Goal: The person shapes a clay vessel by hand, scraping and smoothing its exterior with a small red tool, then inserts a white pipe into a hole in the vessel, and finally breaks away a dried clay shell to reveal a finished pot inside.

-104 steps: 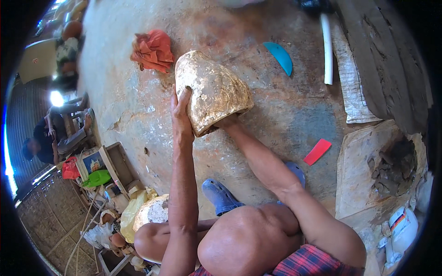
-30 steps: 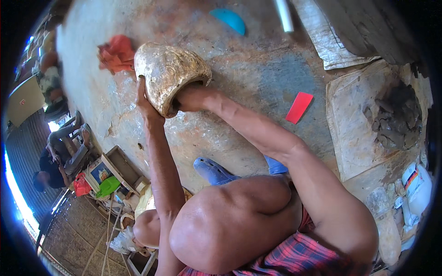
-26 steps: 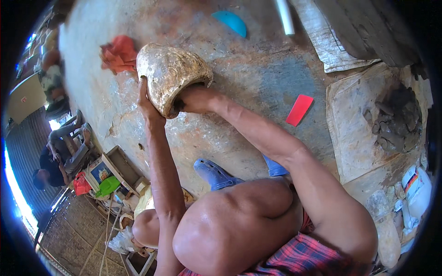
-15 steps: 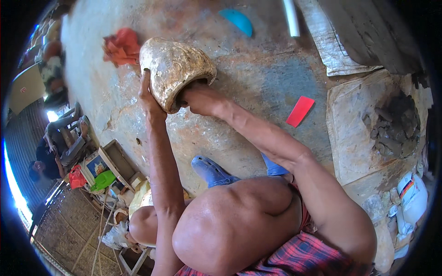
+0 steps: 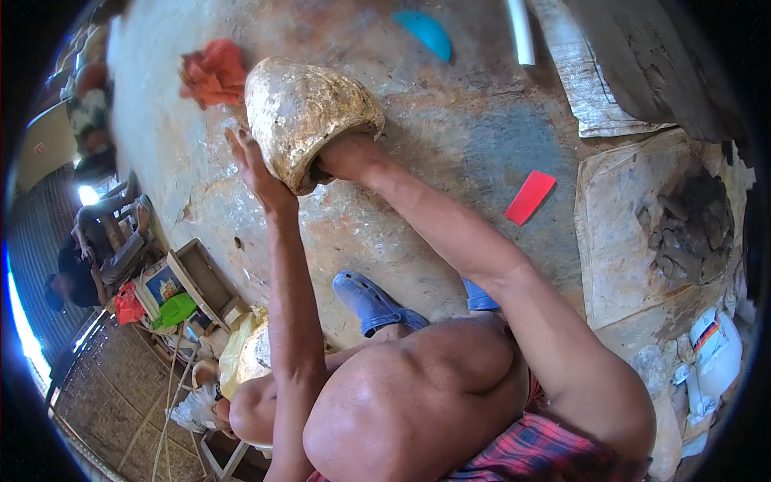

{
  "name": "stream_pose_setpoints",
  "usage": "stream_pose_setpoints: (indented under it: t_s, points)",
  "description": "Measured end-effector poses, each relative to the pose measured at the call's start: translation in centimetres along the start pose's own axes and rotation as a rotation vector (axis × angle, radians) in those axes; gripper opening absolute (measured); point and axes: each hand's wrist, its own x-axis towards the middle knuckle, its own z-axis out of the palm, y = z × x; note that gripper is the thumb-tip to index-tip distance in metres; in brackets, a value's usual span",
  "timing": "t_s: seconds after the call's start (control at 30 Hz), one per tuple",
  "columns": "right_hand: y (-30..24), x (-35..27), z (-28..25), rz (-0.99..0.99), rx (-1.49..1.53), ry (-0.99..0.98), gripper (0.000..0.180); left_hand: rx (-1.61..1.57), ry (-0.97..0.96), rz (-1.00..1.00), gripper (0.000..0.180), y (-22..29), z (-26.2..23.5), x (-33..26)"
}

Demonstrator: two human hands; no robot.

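A hollow, dome-shaped plaster-like mold (image 5: 309, 108), crusted white and brown, is tilted so its open mouth faces me. My left hand (image 5: 261, 173) is against the mold's left side, its fingers stretched out and apart rather than wrapped round it. Into the mouth reaches my right hand (image 5: 351, 158). The rim and the dark inside hide its fingers, so whether they grip anything cannot be seen.
A crumpled red cloth (image 5: 213, 74), a teal half-round piece (image 5: 423, 34), a white pipe (image 5: 520, 32) and a red rectangular piece (image 5: 530, 198) lie on the floor. Dark clay (image 5: 692, 229) sits on a sack at right. A person (image 5: 88, 257) sits at far left.
The fingers of my left hand have loosened and spread from the mold's side. My right hand has gone slightly deeper into the mouth. The mold has shifted a little.
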Motion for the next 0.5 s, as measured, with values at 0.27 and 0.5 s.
stream_pose_setpoints:
  t_s: [0.27, 0.5]
  points:
    - [2.2, 5.9, 3.7, -0.392, -0.054, 0.5, 0.026, 0.612, -0.362, 0.206, 0.149, 0.1, -2.2, -6.0]
    - [3.9, 3.9, 3.8, -0.559, -0.285, 0.365, 0.026, 0.51, -0.366, 0.269, 0.144, -1.4, -2.7, -5.1]
